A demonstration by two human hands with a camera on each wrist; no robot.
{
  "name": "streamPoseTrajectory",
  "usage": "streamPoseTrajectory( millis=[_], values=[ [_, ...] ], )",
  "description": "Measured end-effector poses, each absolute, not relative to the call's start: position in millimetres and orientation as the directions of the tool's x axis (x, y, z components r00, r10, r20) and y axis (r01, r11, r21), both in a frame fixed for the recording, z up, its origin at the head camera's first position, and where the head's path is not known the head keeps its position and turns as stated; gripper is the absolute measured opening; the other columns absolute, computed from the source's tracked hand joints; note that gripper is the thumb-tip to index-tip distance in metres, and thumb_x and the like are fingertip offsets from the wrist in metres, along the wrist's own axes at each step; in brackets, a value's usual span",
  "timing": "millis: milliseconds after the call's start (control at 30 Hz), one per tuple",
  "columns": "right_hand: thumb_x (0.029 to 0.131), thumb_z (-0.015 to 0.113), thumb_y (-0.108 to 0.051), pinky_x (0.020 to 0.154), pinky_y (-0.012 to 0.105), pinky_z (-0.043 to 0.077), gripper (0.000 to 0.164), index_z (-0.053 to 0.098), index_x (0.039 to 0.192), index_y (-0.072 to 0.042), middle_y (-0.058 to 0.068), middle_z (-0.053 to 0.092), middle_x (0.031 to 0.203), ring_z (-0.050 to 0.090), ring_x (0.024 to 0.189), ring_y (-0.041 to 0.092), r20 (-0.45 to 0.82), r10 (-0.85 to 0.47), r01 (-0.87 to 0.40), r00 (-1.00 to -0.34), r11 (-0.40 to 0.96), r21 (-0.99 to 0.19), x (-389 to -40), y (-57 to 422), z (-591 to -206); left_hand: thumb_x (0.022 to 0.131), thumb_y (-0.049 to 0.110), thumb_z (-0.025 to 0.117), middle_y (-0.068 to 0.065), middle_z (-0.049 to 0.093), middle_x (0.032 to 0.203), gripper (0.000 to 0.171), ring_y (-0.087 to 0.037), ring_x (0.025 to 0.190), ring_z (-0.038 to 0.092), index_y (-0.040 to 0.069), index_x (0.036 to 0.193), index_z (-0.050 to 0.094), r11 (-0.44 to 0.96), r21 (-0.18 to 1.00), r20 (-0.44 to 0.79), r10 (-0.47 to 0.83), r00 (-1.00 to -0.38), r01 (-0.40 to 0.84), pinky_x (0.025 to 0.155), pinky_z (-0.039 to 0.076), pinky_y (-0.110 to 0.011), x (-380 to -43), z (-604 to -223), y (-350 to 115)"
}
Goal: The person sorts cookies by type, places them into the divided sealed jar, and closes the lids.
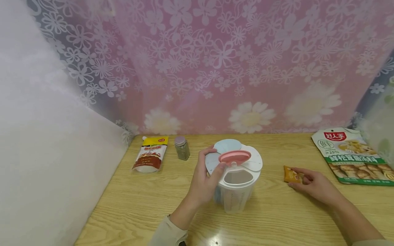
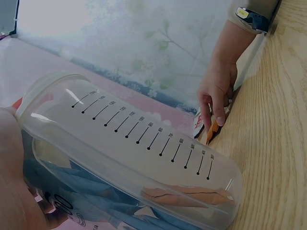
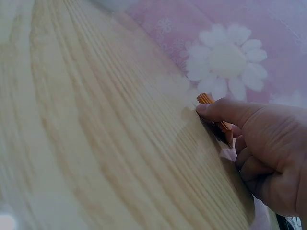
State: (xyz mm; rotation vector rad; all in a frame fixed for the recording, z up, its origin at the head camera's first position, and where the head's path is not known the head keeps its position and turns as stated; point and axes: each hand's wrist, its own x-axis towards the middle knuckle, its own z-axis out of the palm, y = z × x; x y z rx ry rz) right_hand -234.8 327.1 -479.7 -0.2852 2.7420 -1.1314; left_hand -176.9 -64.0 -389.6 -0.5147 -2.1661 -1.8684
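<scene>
My left hand (image 1: 203,177) grips a clear divided storage canister (image 1: 235,198) by its round lid, thumb on top beside the raised pink flap (image 1: 235,157). Graduation marks run down its wall in the left wrist view. Through that wall show an orange-brown packet (image 2: 187,195) near the bottom and blue items (image 2: 86,184) in another section. To the right, my right hand (image 1: 318,188) pinches a small orange sachet (image 1: 290,175) between thumb and fingers, at the tabletop. In the right wrist view the sachet (image 3: 221,125) is partly hidden behind the thumb and fingers.
A white, yellow and brown pouch (image 1: 150,155) lies at the back left, beside a small spice jar (image 1: 182,148). At the right lies a large green and white mushroom seasoning bag (image 1: 354,157). A floral curtain (image 1: 197,68) hangs behind the wooden table (image 1: 138,208).
</scene>
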Motion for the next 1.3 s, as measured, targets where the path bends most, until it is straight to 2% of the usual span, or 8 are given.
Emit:
streamPoseTrajectory(
  millis=[300,433,500,733,933,1033,1167,1300],
  values=[
    [0.095,0.066,-0.042,0.049,0.025,0.030,0.056,0.058,0.139,-0.009,-0.002,0.045,0.062,0.031,0.052,0.003,0.005,-0.242,-0.185,-0.970,0.728,-0.660,-232.5,326.9,-481.7,0.098,0.026,0.060,-0.010,0.038,0.155,0.044,-0.022,0.134,0.050,0.013,0.136,0.040,0.121,0.902,0.402,0.113,-0.908,0.415,0.107,0.045,-0.036,-177.1,-389.0,-62.7],
    [0.097,0.064,-0.036,0.054,0.023,0.038,0.042,0.065,0.131,-0.011,0.004,0.069,0.079,0.046,0.059,0.000,0.126,-0.245,-0.270,-0.961,0.746,-0.609,-232.7,329.8,-479.2,0.098,0.025,0.060,-0.010,0.036,0.156,0.045,-0.022,0.137,0.048,0.012,0.136,0.040,0.109,0.904,0.401,0.116,-0.908,0.413,0.109,0.043,-0.036,-177.4,-389.0,-61.9],
    [0.098,0.063,-0.033,0.052,0.025,0.039,0.036,0.068,0.127,-0.011,0.003,0.068,0.075,0.046,0.056,0.001,0.161,-0.236,-0.285,-0.958,0.746,-0.602,-232.6,331.4,-476.8,0.098,0.025,0.060,-0.010,0.037,0.156,0.044,-0.022,0.134,0.050,0.012,0.136,0.040,0.107,0.908,0.394,0.114,-0.912,0.406,0.107,0.045,-0.035,-176.9,-388.9,-61.7],
    [0.099,0.064,-0.025,0.058,0.022,0.050,0.032,0.070,0.119,-0.001,0.019,0.075,0.100,0.062,0.074,-0.008,0.246,-0.216,-0.321,-0.945,0.753,-0.574,-231.7,334.0,-458.5,0.098,0.023,0.060,-0.009,0.039,0.154,0.045,-0.020,0.129,0.053,0.012,0.136,0.040,0.110,0.911,0.386,0.110,-0.916,0.397,0.105,0.046,-0.033,-176.1,-388.3,-62.2],
    [0.100,0.062,-0.027,0.063,0.018,0.053,0.038,0.067,0.122,0.004,0.028,0.071,0.109,0.054,0.085,-0.021,0.186,-0.176,-0.256,-0.967,0.703,-0.664,-225.2,331.3,-436.9,0.098,0.024,0.060,-0.009,0.038,0.155,0.045,-0.021,0.132,0.052,0.012,0.136,0.040,0.116,0.912,0.382,0.113,-0.917,0.394,0.106,0.045,-0.035,-176.2,-388.1,-62.0],
    [0.101,0.060,-0.029,0.066,0.017,0.054,0.038,0.066,0.123,0.002,0.001,0.075,0.105,0.053,0.090,-0.022,0.150,-0.161,-0.220,-0.975,0.670,-0.709,-220.7,328.3,-426.9,0.098,0.026,0.060,-0.010,0.037,0.156,0.045,-0.022,0.134,0.049,0.012,0.136,0.040,0.122,0.911,0.381,0.114,-0.917,0.394,0.108,0.044,-0.038,-176.6,-387.6,-62.5],
    [0.101,0.060,-0.026,0.068,0.017,0.054,0.033,0.068,0.120,-0.001,-0.032,0.064,0.098,0.059,0.093,-0.018,0.164,-0.163,-0.230,-0.973,0.626,-0.746,-214.7,323.9,-417.3,0.098,0.026,0.060,-0.010,0.036,0.157,0.046,-0.023,0.137,0.047,0.012,0.136,0.040,0.122,0.910,0.382,0.119,-0.916,0.396,0.109,0.042,-0.041,-177.0,-388.2,-63.9],
    [0.101,0.060,-0.021,0.069,0.015,0.053,0.031,0.067,0.121,0.002,-0.031,0.065,0.100,0.061,0.094,-0.015,0.173,-0.170,-0.241,-0.970,0.587,-0.773,-208.9,320.6,-405.8,0.098,0.026,0.060,-0.010,0.036,0.156,0.046,-0.023,0.136,0.048,0.012,0.136,0.040,0.119,0.911,0.383,0.118,-0.916,0.396,0.109,0.043,-0.042,-176.6,-389.0,-63.9]
  ],
)
